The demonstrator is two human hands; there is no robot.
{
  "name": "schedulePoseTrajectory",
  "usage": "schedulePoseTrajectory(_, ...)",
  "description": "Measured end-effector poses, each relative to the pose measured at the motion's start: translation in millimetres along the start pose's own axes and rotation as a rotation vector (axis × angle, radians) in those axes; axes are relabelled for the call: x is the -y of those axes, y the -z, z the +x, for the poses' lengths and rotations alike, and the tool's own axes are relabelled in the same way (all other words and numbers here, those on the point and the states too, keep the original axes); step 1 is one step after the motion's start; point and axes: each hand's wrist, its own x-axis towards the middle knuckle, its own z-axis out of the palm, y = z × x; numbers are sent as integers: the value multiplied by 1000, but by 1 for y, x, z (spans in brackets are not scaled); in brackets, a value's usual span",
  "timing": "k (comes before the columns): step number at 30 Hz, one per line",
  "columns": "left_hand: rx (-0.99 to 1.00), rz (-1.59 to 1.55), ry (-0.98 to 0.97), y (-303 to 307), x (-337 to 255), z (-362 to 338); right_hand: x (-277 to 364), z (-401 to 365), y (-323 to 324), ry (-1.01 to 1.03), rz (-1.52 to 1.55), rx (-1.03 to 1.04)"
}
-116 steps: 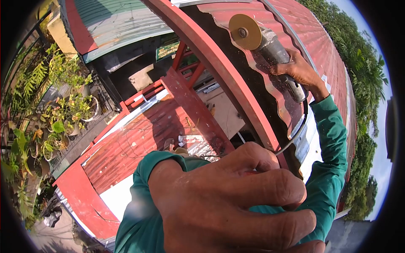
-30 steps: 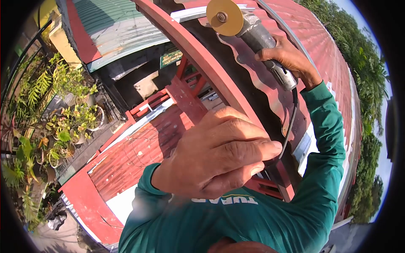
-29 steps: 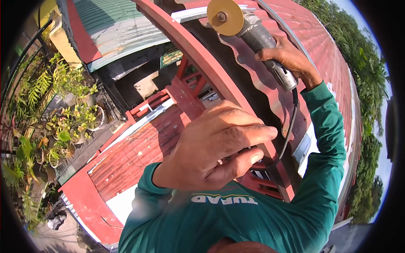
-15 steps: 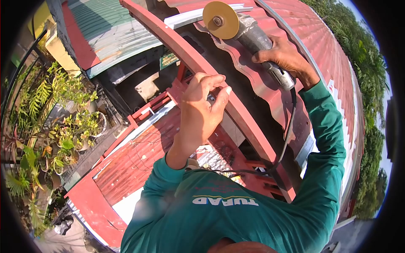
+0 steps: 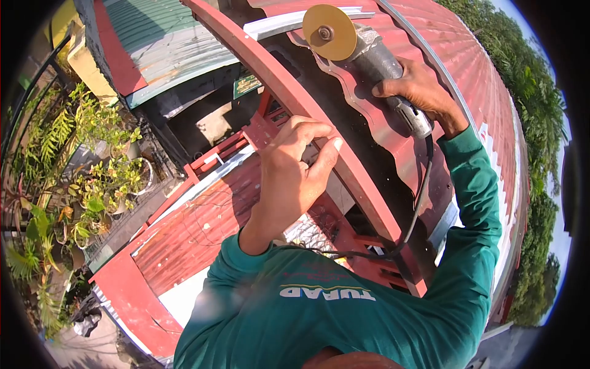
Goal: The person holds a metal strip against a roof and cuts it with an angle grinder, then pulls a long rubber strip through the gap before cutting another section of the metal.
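Observation:
My right hand (image 5: 421, 92) is wrapped round the body of a grey angle grinder (image 5: 380, 60), with a tan disc (image 5: 329, 32) at its far end, over the red corrugated roof. A black cord (image 5: 423, 190) runs from the tool's rear back towards my body. Beside the long red metal beam (image 5: 353, 163), my left hand (image 5: 289, 175) has its fingers curled and thumb near the index fingertip, both overlapping the beam's edge. Whether those fingers touch the beam or pinch something small cannot be made out.
A light metal strip (image 5: 295, 23) lies on the roof edge beyond the beam. Lower left is a rusty red corrugated sheet (image 5: 190, 237) with a red frame. Potted plants (image 5: 110, 178) stand at the left. Dark gaps show beside the beam. Trees (image 5: 528, 92) are at the right.
The grinder and my right hand have shifted slightly right and down in view. My left hand appears slightly lower, its fingers still curled by the beam. The surroundings have shifted a little too.

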Motion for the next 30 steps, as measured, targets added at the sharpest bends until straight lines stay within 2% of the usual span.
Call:
schedulePoseTrajectory(9,17,-31,29,9,-19,-4,1,0,-5,14,65,-11)
schedulePoseTrajectory(24,15,-115,-124,9,-38,-10,-19,14,1,12,13,18)
schedulePoseTrajectory(27,17,-136,-119,8,-41,-12,-21,15,0,37,67,1)
schedulePoseTrajectory(30,4,-141,-147,8,-43,-14,-19,19,3,-10,116,70)
